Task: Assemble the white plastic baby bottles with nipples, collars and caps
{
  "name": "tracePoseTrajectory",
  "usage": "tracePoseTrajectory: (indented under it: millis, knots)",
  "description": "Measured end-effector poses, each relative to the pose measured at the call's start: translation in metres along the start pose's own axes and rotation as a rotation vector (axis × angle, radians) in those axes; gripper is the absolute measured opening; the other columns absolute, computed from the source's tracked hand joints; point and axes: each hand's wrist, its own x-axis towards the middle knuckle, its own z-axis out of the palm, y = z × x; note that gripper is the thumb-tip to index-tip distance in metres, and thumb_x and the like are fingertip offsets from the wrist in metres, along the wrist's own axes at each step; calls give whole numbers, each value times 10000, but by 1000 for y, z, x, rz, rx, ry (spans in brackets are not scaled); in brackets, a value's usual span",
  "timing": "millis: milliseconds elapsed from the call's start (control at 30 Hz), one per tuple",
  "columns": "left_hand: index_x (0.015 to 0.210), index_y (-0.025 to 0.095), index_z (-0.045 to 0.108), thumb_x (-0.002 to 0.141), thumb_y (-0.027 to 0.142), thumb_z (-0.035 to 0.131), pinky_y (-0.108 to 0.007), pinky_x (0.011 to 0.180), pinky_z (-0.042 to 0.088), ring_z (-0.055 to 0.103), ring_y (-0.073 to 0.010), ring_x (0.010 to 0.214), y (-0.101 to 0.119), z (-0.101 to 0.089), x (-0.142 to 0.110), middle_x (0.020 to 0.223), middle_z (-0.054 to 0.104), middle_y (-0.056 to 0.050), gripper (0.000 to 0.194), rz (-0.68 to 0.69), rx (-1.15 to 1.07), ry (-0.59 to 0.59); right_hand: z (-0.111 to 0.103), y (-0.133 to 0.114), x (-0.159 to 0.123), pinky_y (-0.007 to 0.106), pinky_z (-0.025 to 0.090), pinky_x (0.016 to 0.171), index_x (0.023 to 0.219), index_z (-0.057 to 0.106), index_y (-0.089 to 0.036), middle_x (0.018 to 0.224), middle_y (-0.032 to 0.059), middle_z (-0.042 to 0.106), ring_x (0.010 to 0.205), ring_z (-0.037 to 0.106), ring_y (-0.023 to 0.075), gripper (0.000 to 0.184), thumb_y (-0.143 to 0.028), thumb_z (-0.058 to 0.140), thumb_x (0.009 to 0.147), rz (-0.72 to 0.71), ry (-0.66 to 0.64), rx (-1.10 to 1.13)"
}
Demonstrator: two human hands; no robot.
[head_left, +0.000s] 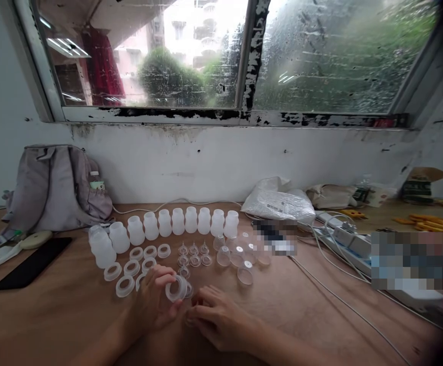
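Pinching a translucent ring (184, 291), the left hand (155, 292) has its grip clamped on the rim, just beside the right hand (219, 317), whose fingers curl inward; I cannot tell whether that grip is closed on anything. Beyond them on the bench (301, 315) lie loose rings (124, 294), teat-shaped pieces (194, 249) and clear domed caps (245, 276), then a curved row of frosted bottles (164, 223).

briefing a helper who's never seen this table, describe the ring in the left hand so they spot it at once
Below the window, a curved row of frosted bottles stands on the table. In front of that row, the left hand holds a translucent whitish ring with its round opening facing the camera. Unlike the similar rings lying on the table, this one is gripped.
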Motion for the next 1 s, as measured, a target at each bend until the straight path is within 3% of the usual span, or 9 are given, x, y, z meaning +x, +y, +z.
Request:
tracePoseTrajectory:
  millis: [233, 400, 600, 733, 867, 1000]
  knots:
    - [1041, 185, 392, 738, 182, 483, -367, 775, 423, 475, -208, 914, -2, -1, 5, 995, 473, -84, 317, -67, 113, -46, 6, -22, 10, 319, 352, 796, 1127, 465, -276, 1012, 44, 532, 899, 465, 179, 298, -288, 411, 835, 39, -96, -118]
    - [1049, 187, 418, 745, 174, 487, -363, 787, 422, 483, -207, 925, -1, 1, 6, 996, 502, -80, 312, -57, 163, -49, 5, -24, 9, 328, 317, 854, 1118, 455, -252, 1162, 40, 492, 1025, 426, 189, 277, -292, 349, 866, 53, -82, -148]
    - [1033, 182, 454, 752, 207, 505, -354, 791, 429, 498, -205, 921, 2, 0, 9, 975, 533, -79, 286, -42, 175, -78, 20, -18, 5, 373, 316, 845, 1104, 468, -225, 1104, 76, 527, 993, 441, 229, 303, -353, 404, 837, 240, 37, -207]
    - [1020, 179, 465, 752, 215, 515, -352, 795, 426, 501, -203, 913, 1, 1, 10, 970, 537, -78, 275, -59, 172, -83, 21, -10, 3, 382, 322, 852, 994, 520, -213, 1147, 73, 514, 1007, 440, 231, 232, -342, 406, 838, 347, 73, -207]
    - [1020, 180, 472, 761, 220, 503, -352, 799, 423, 507, -204, 914, 1, 1, 10, 968, 542, -79, 264, -62, 171, -90, 16, -5, 1, 374, 326, 872, 955, 520, -210, 1147, 57, 520, 1039, 428, 222, 194, -331, 427, 835, 355, 93, -150]
    - [1025, 179, 468, 769, 214, 495, -357, 798, 421, 505, -206, 918, 2, 1, 10, 971, 541, -86, 260, -48, 153, -117, 15, -7, 1, 339, 370, 811, 899, 505, -202, 998, 40, 564, 941, 472, 198, 138, -281, 513, 787, 337, 136, -49]
